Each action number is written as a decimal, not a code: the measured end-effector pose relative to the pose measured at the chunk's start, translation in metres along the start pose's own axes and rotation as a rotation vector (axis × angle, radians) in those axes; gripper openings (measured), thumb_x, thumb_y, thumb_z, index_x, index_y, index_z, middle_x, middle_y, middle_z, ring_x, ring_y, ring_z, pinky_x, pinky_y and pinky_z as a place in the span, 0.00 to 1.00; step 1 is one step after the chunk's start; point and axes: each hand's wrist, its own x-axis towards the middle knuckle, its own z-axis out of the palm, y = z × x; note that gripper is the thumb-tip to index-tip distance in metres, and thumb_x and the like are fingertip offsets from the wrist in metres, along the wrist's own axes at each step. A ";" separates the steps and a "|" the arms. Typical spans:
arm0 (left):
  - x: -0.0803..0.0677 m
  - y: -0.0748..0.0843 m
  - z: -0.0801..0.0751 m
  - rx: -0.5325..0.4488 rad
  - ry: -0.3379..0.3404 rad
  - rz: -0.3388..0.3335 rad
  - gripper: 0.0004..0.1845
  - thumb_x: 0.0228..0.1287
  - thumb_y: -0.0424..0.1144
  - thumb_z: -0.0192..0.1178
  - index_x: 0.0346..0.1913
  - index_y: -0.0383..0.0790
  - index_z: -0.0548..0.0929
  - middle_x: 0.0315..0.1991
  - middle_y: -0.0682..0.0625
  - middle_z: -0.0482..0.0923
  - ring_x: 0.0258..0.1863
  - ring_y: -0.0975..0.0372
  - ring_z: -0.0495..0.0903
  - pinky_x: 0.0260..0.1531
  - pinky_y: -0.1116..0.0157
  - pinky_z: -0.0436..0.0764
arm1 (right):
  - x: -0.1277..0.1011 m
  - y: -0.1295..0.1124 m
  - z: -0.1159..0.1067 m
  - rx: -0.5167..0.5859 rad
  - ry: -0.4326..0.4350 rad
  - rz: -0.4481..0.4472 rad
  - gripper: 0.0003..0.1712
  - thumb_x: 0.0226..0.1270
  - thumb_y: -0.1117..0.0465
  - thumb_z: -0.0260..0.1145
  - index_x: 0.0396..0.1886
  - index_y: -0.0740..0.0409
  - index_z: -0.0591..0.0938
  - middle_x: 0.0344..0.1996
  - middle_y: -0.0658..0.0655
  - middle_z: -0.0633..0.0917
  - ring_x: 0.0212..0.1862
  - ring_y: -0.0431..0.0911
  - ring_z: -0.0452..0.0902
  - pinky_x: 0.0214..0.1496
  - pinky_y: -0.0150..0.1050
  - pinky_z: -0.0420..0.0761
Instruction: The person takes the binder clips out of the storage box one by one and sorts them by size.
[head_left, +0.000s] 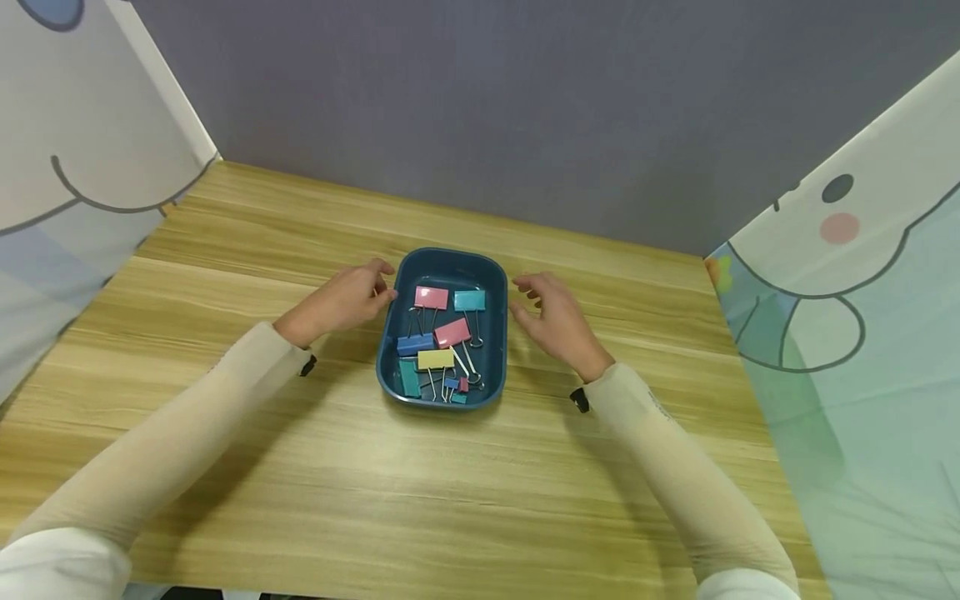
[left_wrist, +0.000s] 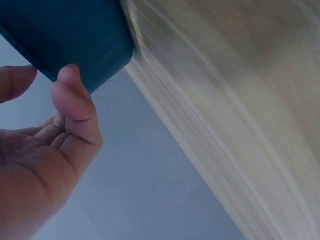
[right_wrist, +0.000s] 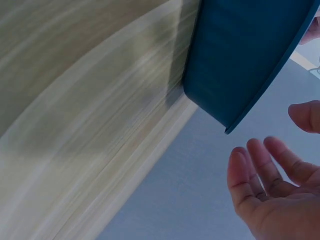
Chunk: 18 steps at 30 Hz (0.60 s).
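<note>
A dark blue tray [head_left: 495, 275] sits on the wooden table and holds several binder clips: a pink one [head_left: 431, 297], a teal one [head_left: 469, 300], a yellow one [head_left: 436, 359] and others. My left hand [head_left: 352, 296] is at the tray's left rim with loosely curled fingers, its fingertips at or just off the wall [left_wrist: 75, 40]; contact is unclear. My right hand [head_left: 551, 317] hovers open just right of the tray [right_wrist: 245, 55], fingers relaxed, a small gap between them and the rim.
The wooden table [head_left: 300, 483] is hemmed by a grey back wall [head_left: 525, 108] and printed fabric panels on the left [head_left: 75, 150] and right [head_left: 862, 333]. The table's near edge runs along the bottom of the head view.
</note>
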 end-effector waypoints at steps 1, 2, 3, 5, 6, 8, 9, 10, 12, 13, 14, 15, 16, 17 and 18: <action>0.000 0.001 0.001 -0.001 0.000 0.004 0.23 0.69 0.37 0.54 0.61 0.27 0.66 0.40 0.40 0.79 0.32 0.55 0.77 0.34 0.58 0.78 | 0.001 -0.002 0.000 -0.003 -0.006 -0.003 0.21 0.65 0.60 0.64 0.55 0.64 0.77 0.47 0.58 0.78 0.47 0.50 0.73 0.48 0.43 0.77; 0.000 0.001 0.001 -0.003 -0.001 0.006 0.23 0.69 0.37 0.54 0.61 0.27 0.66 0.40 0.40 0.79 0.31 0.55 0.77 0.33 0.58 0.78 | 0.001 -0.003 0.001 -0.006 -0.013 -0.007 0.20 0.65 0.60 0.65 0.54 0.63 0.78 0.47 0.58 0.78 0.47 0.50 0.73 0.48 0.43 0.77; -0.001 0.002 0.001 -0.005 -0.001 0.005 0.23 0.69 0.37 0.54 0.61 0.27 0.66 0.39 0.40 0.79 0.31 0.55 0.76 0.33 0.59 0.78 | 0.002 -0.005 0.001 -0.013 -0.019 -0.009 0.19 0.65 0.60 0.65 0.53 0.63 0.79 0.46 0.57 0.79 0.46 0.50 0.73 0.47 0.42 0.76; -0.001 0.003 0.002 -0.010 0.002 0.001 0.24 0.69 0.37 0.54 0.62 0.26 0.65 0.39 0.41 0.79 0.30 0.55 0.76 0.32 0.59 0.78 | 0.003 -0.008 0.002 -0.012 -0.034 -0.011 0.18 0.64 0.60 0.66 0.51 0.63 0.80 0.46 0.56 0.80 0.46 0.49 0.73 0.46 0.41 0.76; -0.001 0.004 0.003 -0.013 0.003 -0.002 0.24 0.69 0.36 0.54 0.62 0.26 0.65 0.39 0.41 0.79 0.30 0.55 0.76 0.32 0.59 0.78 | 0.003 -0.009 0.003 -0.012 -0.043 -0.011 0.17 0.64 0.60 0.66 0.51 0.62 0.81 0.45 0.55 0.80 0.46 0.49 0.72 0.46 0.41 0.76; -0.002 0.005 0.004 -0.014 0.010 -0.004 0.25 0.68 0.36 0.54 0.63 0.26 0.64 0.39 0.41 0.79 0.30 0.56 0.76 0.32 0.59 0.78 | 0.004 -0.011 0.004 -0.015 -0.060 -0.011 0.16 0.63 0.60 0.66 0.49 0.61 0.82 0.44 0.55 0.81 0.47 0.48 0.72 0.45 0.40 0.75; -0.002 0.006 0.004 -0.014 0.016 -0.004 0.25 0.68 0.36 0.54 0.63 0.26 0.63 0.39 0.41 0.79 0.30 0.56 0.77 0.33 0.59 0.78 | 0.004 -0.013 0.005 -0.015 -0.069 -0.009 0.16 0.63 0.60 0.67 0.49 0.61 0.82 0.44 0.54 0.81 0.47 0.47 0.71 0.44 0.40 0.75; -0.002 0.007 0.005 -0.018 0.019 -0.004 0.25 0.68 0.36 0.54 0.63 0.26 0.63 0.38 0.41 0.79 0.30 0.56 0.77 0.33 0.59 0.78 | 0.004 -0.014 0.005 -0.015 -0.076 -0.008 0.16 0.63 0.60 0.67 0.49 0.60 0.82 0.44 0.54 0.81 0.47 0.47 0.71 0.44 0.40 0.75; -0.003 0.008 0.006 -0.023 0.031 -0.001 0.25 0.68 0.35 0.53 0.63 0.26 0.63 0.38 0.41 0.80 0.30 0.56 0.77 0.32 0.59 0.78 | 0.004 -0.015 0.007 -0.023 -0.088 -0.009 0.15 0.62 0.60 0.68 0.48 0.60 0.83 0.43 0.53 0.81 0.47 0.46 0.70 0.44 0.40 0.75; -0.003 0.008 0.006 -0.026 0.037 0.000 0.25 0.67 0.34 0.53 0.63 0.26 0.64 0.37 0.41 0.80 0.29 0.56 0.77 0.31 0.60 0.78 | 0.004 -0.017 0.007 -0.024 -0.092 -0.012 0.15 0.61 0.60 0.68 0.48 0.60 0.83 0.43 0.52 0.82 0.47 0.46 0.69 0.44 0.40 0.74; -0.003 0.009 0.007 -0.031 0.042 0.000 0.25 0.67 0.34 0.53 0.63 0.26 0.64 0.36 0.41 0.80 0.29 0.56 0.77 0.31 0.60 0.78 | 0.004 -0.018 0.008 -0.026 -0.096 -0.017 0.15 0.61 0.60 0.69 0.47 0.60 0.83 0.42 0.52 0.82 0.47 0.46 0.69 0.45 0.40 0.74; -0.004 0.010 0.007 -0.036 0.046 -0.003 0.24 0.67 0.34 0.53 0.62 0.26 0.64 0.36 0.41 0.80 0.28 0.56 0.76 0.30 0.60 0.78 | 0.004 -0.020 0.008 -0.026 -0.099 -0.023 0.15 0.60 0.60 0.69 0.47 0.60 0.83 0.42 0.52 0.82 0.47 0.46 0.69 0.46 0.40 0.73; -0.004 0.010 0.007 -0.040 0.049 -0.007 0.24 0.66 0.33 0.53 0.62 0.26 0.64 0.36 0.41 0.79 0.28 0.56 0.76 0.29 0.61 0.78 | 0.004 -0.021 0.008 -0.030 -0.101 -0.032 0.15 0.60 0.61 0.69 0.47 0.61 0.83 0.42 0.52 0.82 0.47 0.46 0.69 0.46 0.41 0.73; -0.005 0.010 0.007 -0.040 0.053 -0.012 0.24 0.66 0.33 0.53 0.62 0.26 0.64 0.35 0.41 0.79 0.27 0.56 0.76 0.28 0.61 0.77 | 0.004 -0.023 0.009 -0.032 -0.104 -0.041 0.15 0.59 0.61 0.70 0.46 0.61 0.84 0.42 0.52 0.83 0.46 0.46 0.69 0.47 0.41 0.73; -0.005 0.010 0.007 -0.045 0.053 -0.018 0.24 0.66 0.33 0.53 0.62 0.26 0.64 0.36 0.41 0.79 0.27 0.56 0.76 0.28 0.61 0.77 | 0.004 -0.025 0.009 -0.032 -0.106 -0.053 0.15 0.59 0.61 0.70 0.45 0.61 0.84 0.41 0.53 0.83 0.46 0.47 0.69 0.47 0.41 0.72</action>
